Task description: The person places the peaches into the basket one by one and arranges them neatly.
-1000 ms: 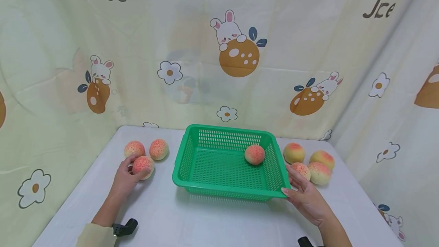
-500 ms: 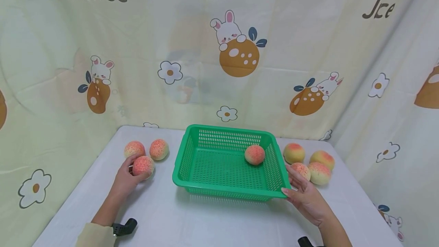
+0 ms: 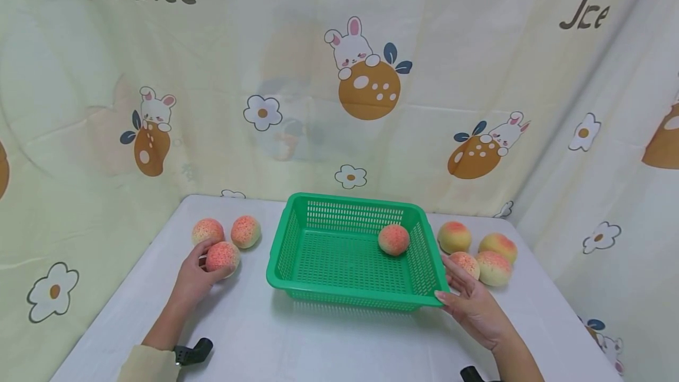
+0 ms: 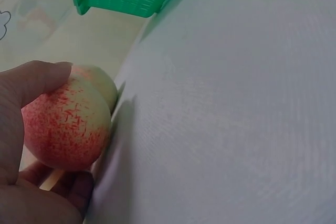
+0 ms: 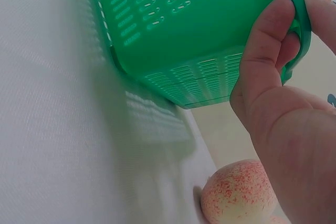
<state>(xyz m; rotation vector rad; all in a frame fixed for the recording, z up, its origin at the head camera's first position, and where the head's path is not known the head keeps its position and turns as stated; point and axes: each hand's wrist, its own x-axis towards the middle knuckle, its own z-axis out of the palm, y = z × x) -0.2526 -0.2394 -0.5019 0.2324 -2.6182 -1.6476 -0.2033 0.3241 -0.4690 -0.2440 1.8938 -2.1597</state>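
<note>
My left hand (image 3: 195, 276) grips a red-speckled peach (image 3: 223, 257) at the left of the table; in the left wrist view the thumb lies over the top of this peach (image 4: 68, 124) and the fingers curl under it. Two more peaches, one behind (image 3: 208, 231) and one to the right (image 3: 246, 231), sit close by. My right hand (image 3: 477, 308) pinches the near right corner of a green plastic basket (image 3: 355, 295). The right wrist view shows the thumb and fingers around the rim of the basket (image 5: 178, 40). One peach (image 3: 394, 239) lies inside the basket, toward its right side.
Several peaches stand right of the basket, among them a yellowish one (image 3: 454, 236) and a speckled one (image 3: 464, 266) just beyond my right fingers. A patterned curtain (image 3: 297, 75) hangs behind the white table (image 3: 318, 346). Each wrist wears a black camera strap.
</note>
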